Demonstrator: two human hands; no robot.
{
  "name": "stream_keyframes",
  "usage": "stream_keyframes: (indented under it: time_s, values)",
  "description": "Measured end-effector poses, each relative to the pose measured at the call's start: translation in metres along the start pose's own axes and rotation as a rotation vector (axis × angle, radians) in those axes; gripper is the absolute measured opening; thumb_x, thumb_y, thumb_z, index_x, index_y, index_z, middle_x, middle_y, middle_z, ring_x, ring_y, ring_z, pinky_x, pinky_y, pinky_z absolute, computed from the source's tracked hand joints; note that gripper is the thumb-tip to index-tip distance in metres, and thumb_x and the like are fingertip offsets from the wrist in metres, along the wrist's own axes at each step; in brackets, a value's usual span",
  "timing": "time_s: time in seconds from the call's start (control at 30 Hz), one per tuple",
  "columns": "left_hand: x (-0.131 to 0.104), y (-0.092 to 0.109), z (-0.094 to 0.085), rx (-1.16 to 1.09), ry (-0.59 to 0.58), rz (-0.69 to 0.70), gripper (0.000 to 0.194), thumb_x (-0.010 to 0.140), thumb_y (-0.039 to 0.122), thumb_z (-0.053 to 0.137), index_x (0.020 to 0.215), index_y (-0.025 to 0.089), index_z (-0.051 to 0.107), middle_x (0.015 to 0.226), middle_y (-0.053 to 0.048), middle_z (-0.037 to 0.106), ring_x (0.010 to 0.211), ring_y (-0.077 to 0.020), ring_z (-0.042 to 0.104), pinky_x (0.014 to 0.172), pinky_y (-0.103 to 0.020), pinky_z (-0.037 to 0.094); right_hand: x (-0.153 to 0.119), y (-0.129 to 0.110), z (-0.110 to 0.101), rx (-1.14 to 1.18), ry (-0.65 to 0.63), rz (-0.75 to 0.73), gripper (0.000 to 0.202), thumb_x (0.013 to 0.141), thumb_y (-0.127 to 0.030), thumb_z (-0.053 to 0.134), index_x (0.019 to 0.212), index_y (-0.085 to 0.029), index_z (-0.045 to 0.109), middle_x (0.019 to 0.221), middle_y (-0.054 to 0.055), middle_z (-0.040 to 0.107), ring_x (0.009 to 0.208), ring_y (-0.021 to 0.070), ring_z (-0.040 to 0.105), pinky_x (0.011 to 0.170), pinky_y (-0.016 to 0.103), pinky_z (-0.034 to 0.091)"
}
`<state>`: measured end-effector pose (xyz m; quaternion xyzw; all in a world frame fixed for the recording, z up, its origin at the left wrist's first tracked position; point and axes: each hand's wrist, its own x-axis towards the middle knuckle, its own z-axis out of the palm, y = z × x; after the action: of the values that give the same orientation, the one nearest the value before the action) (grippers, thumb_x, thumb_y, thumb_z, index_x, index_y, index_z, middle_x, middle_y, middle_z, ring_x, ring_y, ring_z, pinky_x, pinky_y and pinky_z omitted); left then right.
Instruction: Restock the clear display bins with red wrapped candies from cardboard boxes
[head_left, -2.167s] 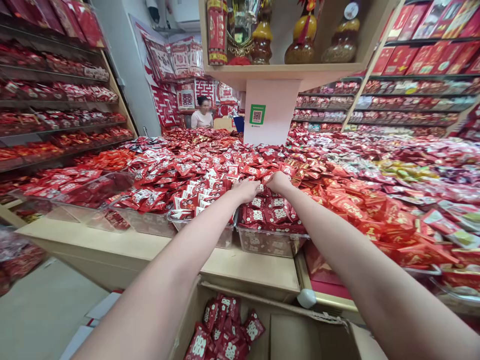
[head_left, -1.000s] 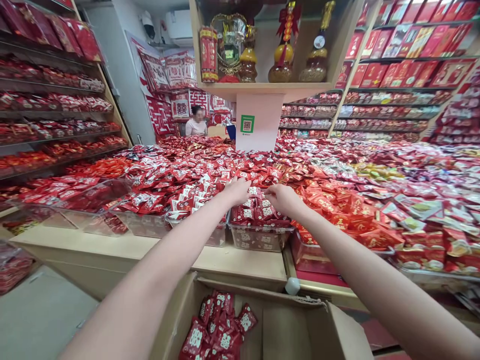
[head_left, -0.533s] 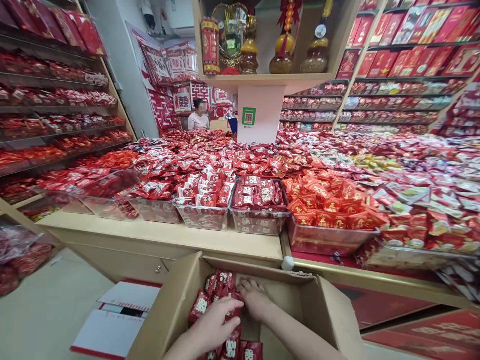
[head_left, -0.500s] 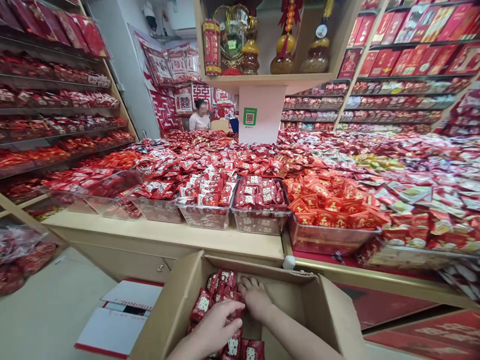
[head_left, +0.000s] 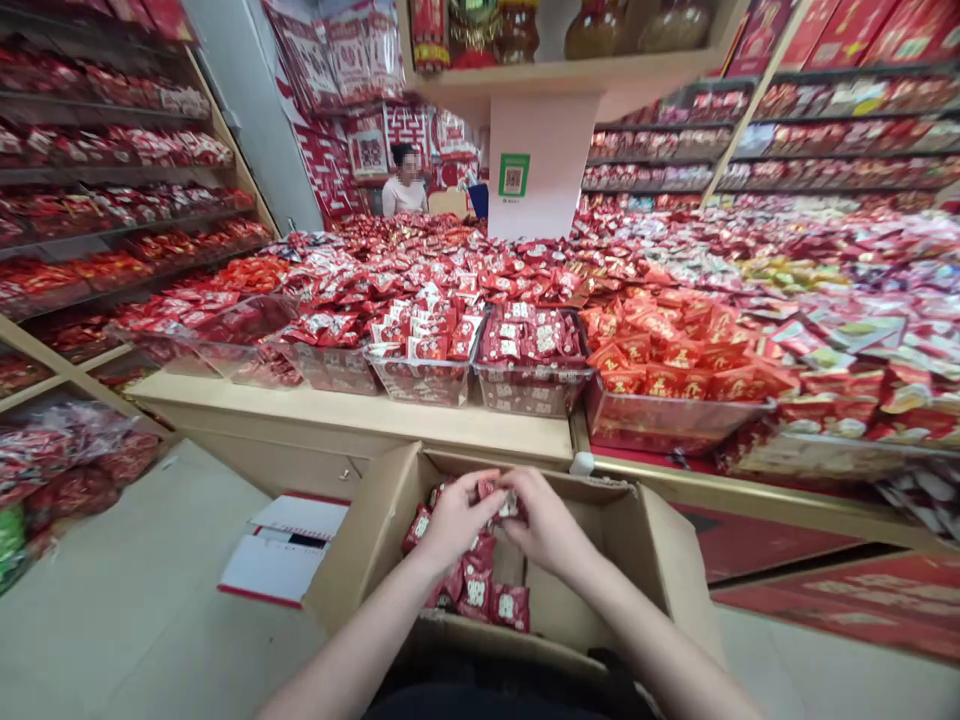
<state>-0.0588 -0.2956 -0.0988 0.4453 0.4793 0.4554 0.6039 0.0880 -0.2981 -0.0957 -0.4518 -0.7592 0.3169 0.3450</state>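
Note:
Both hands meet over an open cardboard box (head_left: 679,570). My left hand (head_left: 459,515) is closed around a small dark red packet (head_left: 487,490) with its thumb and fingers. Beside it, my right hand (head_left: 536,510) pinches a packet (head_left: 508,503) with pale print, close against the first. Below them, more dark red packets (head_left: 477,588) with white characters lie in the left half of the box. The box floor shows bare on the right. Packets of the same look fill a clear bin (head_left: 532,385) on the counter ahead.
The counter edge (head_left: 360,415) runs just beyond the box. Clear bins of red-orange packets (head_left: 679,360) and red-white packets (head_left: 427,330) line it. A white carton (head_left: 281,550) stands on the floor at left. A person (head_left: 405,185) is at the back.
Both hands have risen from inside the box and come together, now with packets between their fingers. The view has tilted down, so the counter and shelves appear higher.

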Motion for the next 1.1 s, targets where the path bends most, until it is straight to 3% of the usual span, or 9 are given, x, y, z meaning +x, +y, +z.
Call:
stream_keyframes:
  time_s: [0.1,0.17,0.23,0.33,0.47,0.57,0.67,0.9,1.1]
  values:
    - [-0.002,0.021,0.015,-0.097,0.019,0.033,0.038,0.060,0.029,0.072,0.093,0.015,0.062,0.084,-0.004,0.067,0.076,-0.0136,0.061,0.073,-0.025,0.046,-0.003,-0.016,-0.019,0.445,0.149,0.103,0.056,0.069,-0.025,0.059,0.121,-0.023,0.038,0.119,0.009,0.046,0.099,0.0183,0.050,0.082,0.034,0.044]
    - [-0.005,0.031,0.020,-0.137,0.005,0.002,0.039,0.058,0.027,0.074,0.094,0.016,0.062,0.080,-0.003,0.068,0.070,-0.0128,0.061,0.069,-0.025,0.047,-0.004,-0.018,-0.025,0.657,0.199,0.233,0.046,0.073,-0.034,0.058,0.115,-0.021,0.044,0.102,0.007,0.056,0.084,0.0152,0.056,0.072,0.031,0.047]
    - [-0.007,0.035,0.024,-0.175,0.000,-0.031,0.043,0.056,0.026,0.075,0.096,0.016,0.062,0.075,-0.002,0.068,0.065,-0.0115,0.060,0.066,-0.024,0.047,-0.002,-0.016,-0.027,0.738,0.259,0.311,0.031,0.071,-0.038,0.060,0.094,-0.018,0.055,0.079,0.002,0.059,0.070,0.0124,0.055,0.063,0.026,0.047]
    - [-0.008,0.032,0.028,-0.240,0.025,-0.044,0.043,0.055,0.026,0.076,0.095,0.015,0.064,0.070,-0.001,0.068,0.061,-0.0099,0.059,0.063,-0.023,0.046,0.001,-0.013,-0.026,0.796,0.358,0.361,0.026,0.065,-0.038,0.067,0.072,-0.016,0.057,0.065,-0.001,0.057,0.056,0.0087,0.051,0.054,0.022,0.044]
    - [-0.006,0.023,0.035,-0.338,0.095,-0.012,0.034,0.055,0.026,0.075,0.085,0.015,0.064,0.071,-0.001,0.067,0.064,-0.0093,0.059,0.065,-0.022,0.046,0.002,-0.013,-0.022,0.871,0.519,0.340,0.025,0.065,-0.035,0.068,0.078,-0.018,0.056,0.065,-0.003,0.057,0.057,0.0074,0.051,0.055,0.020,0.043]
    - [-0.008,0.017,0.040,-0.463,0.201,-0.010,0.028,0.056,0.026,0.075,0.079,0.016,0.060,0.073,0.001,0.066,0.066,-0.0088,0.058,0.065,-0.021,0.046,-0.001,-0.011,-0.019,0.913,0.426,0.363,0.035,0.065,-0.035,0.068,0.093,-0.019,0.053,0.076,0.000,0.060,0.065,0.0110,0.055,0.056,0.023,0.046]
    - [-0.012,0.014,0.043,-0.465,0.222,-0.031,0.027,0.057,0.028,0.074,0.072,0.016,0.055,0.068,0.002,0.062,0.062,-0.0077,0.056,0.060,-0.019,0.045,-0.003,-0.008,-0.017,0.801,0.298,0.376,0.032,0.063,-0.036,0.069,0.085,-0.015,0.057,0.077,0.003,0.062,0.066,0.0140,0.056,0.061,0.029,0.048]
    - [-0.018,0.019,0.042,-0.376,0.171,-0.035,0.031,0.056,0.026,0.074,0.072,0.017,0.050,0.068,0.004,0.055,0.063,-0.0080,0.054,0.059,-0.020,0.045,-0.007,-0.003,-0.015,0.819,0.331,0.334,0.037,0.062,-0.033,0.070,0.093,-0.021,0.055,0.086,0.002,0.064,0.078,0.0166,0.059,0.073,0.031,0.048]
    - [-0.015,0.027,0.024,-0.068,-0.099,-0.006,0.042,0.063,0.018,0.068,0.102,0.020,0.052,0.091,-0.003,0.060,0.079,-0.0133,0.057,0.072,-0.026,0.045,-0.013,-0.007,-0.026,0.707,0.050,0.285,0.040,0.063,-0.026,0.069,0.098,-0.021,0.050,0.090,0.004,0.063,0.083,0.0180,0.059,0.076,0.033,0.048]
